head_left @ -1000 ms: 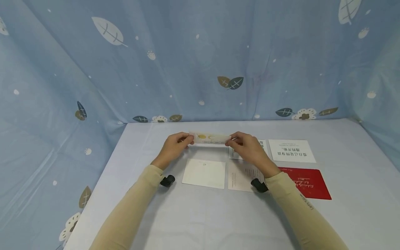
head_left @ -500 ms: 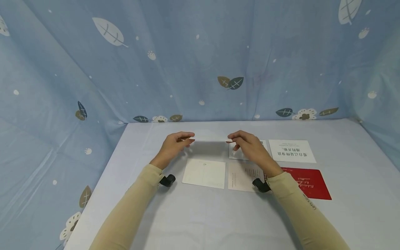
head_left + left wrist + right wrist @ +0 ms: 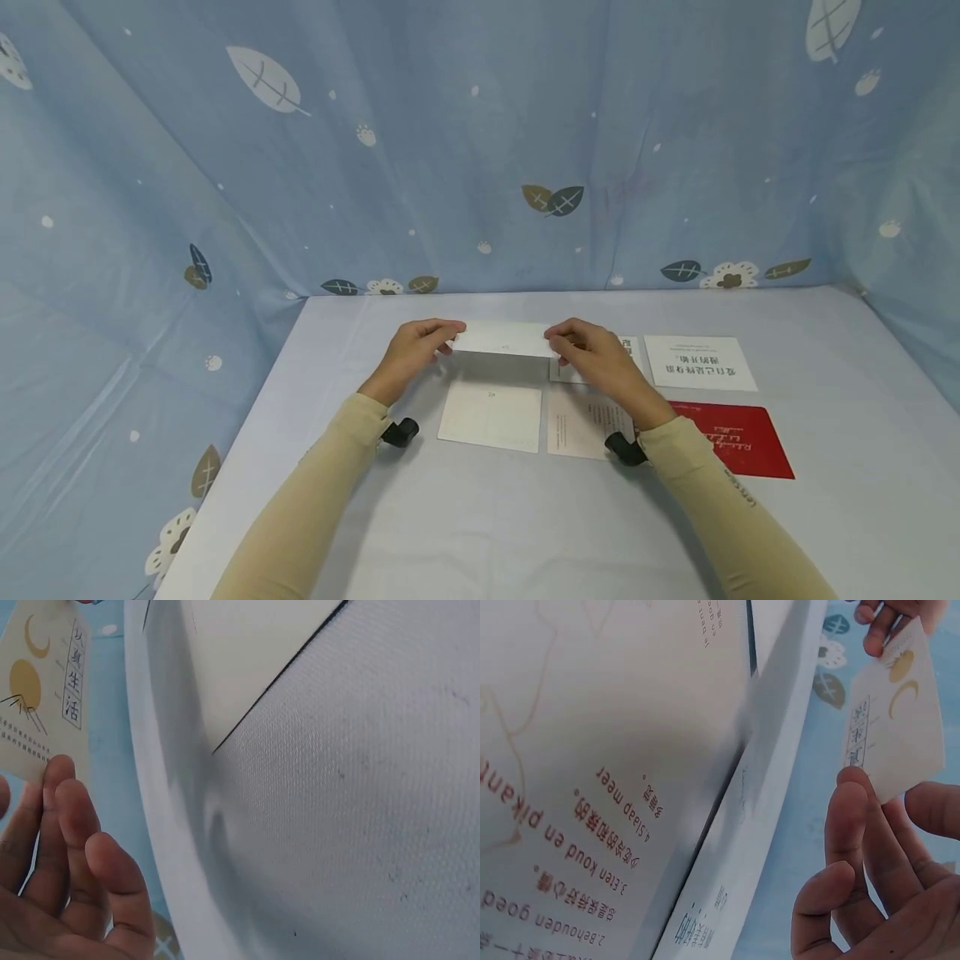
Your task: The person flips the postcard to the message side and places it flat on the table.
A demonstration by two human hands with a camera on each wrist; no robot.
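A small postcard (image 3: pixel 504 337) is held up above the table, its plain white back toward the head camera. My left hand (image 3: pixel 420 343) pinches one end between thumb and fingers, and my right hand (image 3: pixel 596 354) pinches the other. The left wrist view shows the postcard's printed face (image 3: pixel 49 690), with a yellow sun, a crescent moon and boxed characters. That same printed side of the postcard (image 3: pixel 900 720) appears in the right wrist view, where the right fingertips (image 3: pixel 847 802) touch its edge. Just in front of it, a cream card (image 3: pixel 491 417) lies flat.
Right of the cream card lies a pale pink card (image 3: pixel 581 425) with small print. A red card (image 3: pixel 738 437) is partly under the right forearm. Behind are a white card with characters (image 3: pixel 697 362) and another white card (image 3: pixel 630 346), half hidden by the right hand. A blue curtain (image 3: pixel 480 150) hangs behind the table.
The postcard has turned over between my hands: its printed face showed first, then it was edge-on, and now its blank back faces the head camera. The cards on the table stay put.
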